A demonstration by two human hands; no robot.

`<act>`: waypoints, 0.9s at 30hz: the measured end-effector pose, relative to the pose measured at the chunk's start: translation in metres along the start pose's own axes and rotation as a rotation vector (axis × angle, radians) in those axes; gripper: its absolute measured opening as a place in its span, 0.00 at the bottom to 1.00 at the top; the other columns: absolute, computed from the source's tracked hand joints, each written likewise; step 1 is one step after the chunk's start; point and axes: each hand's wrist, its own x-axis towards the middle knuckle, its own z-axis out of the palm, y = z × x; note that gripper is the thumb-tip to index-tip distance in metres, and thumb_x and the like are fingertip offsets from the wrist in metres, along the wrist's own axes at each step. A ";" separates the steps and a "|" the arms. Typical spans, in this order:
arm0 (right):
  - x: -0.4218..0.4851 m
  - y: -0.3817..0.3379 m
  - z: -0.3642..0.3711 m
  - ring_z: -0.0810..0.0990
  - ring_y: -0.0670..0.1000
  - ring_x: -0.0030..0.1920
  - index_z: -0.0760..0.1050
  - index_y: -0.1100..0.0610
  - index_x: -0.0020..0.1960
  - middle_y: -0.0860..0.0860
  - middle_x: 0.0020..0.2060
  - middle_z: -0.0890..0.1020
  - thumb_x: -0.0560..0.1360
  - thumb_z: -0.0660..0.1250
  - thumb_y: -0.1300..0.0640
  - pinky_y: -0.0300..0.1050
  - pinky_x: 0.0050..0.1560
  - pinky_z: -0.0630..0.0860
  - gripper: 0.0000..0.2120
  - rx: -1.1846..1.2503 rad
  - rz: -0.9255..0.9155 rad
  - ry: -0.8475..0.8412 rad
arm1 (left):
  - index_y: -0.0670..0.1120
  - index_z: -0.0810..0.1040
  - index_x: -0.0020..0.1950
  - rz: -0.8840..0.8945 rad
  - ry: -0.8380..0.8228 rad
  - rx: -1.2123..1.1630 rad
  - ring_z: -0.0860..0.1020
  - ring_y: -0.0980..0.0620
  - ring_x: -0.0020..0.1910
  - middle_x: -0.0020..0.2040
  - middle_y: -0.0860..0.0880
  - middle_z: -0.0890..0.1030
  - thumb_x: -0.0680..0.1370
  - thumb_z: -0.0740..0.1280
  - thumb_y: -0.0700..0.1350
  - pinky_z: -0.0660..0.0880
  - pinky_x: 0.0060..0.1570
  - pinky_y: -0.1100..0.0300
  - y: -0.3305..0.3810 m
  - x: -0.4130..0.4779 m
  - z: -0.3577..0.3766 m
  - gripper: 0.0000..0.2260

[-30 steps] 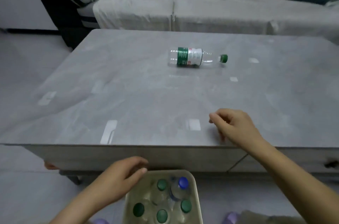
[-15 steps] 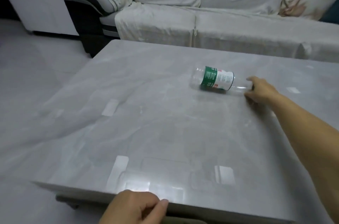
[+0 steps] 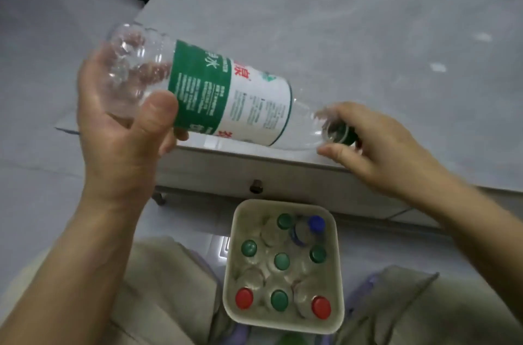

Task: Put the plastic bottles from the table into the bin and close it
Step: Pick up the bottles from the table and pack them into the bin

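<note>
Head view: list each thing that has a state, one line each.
Plastic bottle: capped, tilted, held in the air by both hands.
Left hand: gripping the bottle's base.
Right hand: fingers at the green cap.
Bin: open, packed with upright capped bottles.

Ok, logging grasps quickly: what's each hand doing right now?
Left hand: closed on the base of the plastic bottle.
Right hand: fingers holding the bottle's green-capped neck end.
</note>
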 end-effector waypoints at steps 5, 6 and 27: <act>-0.065 -0.017 0.085 0.79 0.47 0.49 0.68 0.50 0.67 0.46 0.50 0.80 0.71 0.65 0.39 0.41 0.46 0.73 0.28 0.045 0.372 -0.374 | 0.55 0.69 0.61 0.246 -0.005 0.523 0.77 0.60 0.54 0.56 0.58 0.75 0.63 0.71 0.52 0.76 0.49 0.69 0.019 -0.056 -0.008 0.27; -0.077 -0.011 0.110 0.80 0.50 0.51 0.70 0.51 0.64 0.49 0.52 0.81 0.71 0.65 0.39 0.43 0.46 0.74 0.26 -0.002 0.427 -0.482 | 0.59 0.68 0.60 0.226 -0.066 0.587 0.75 0.66 0.54 0.56 0.64 0.73 0.61 0.72 0.53 0.74 0.50 0.73 0.021 -0.072 0.002 0.29; -0.151 0.040 0.234 0.78 0.55 0.55 0.65 0.48 0.61 0.51 0.57 0.78 0.72 0.62 0.45 0.48 0.46 0.74 0.20 -0.080 0.415 -0.451 | 0.48 0.53 0.75 -0.512 -0.733 1.378 0.77 0.37 0.57 0.64 0.37 0.69 0.75 0.68 0.50 0.75 0.51 0.49 -0.188 -0.137 0.086 0.34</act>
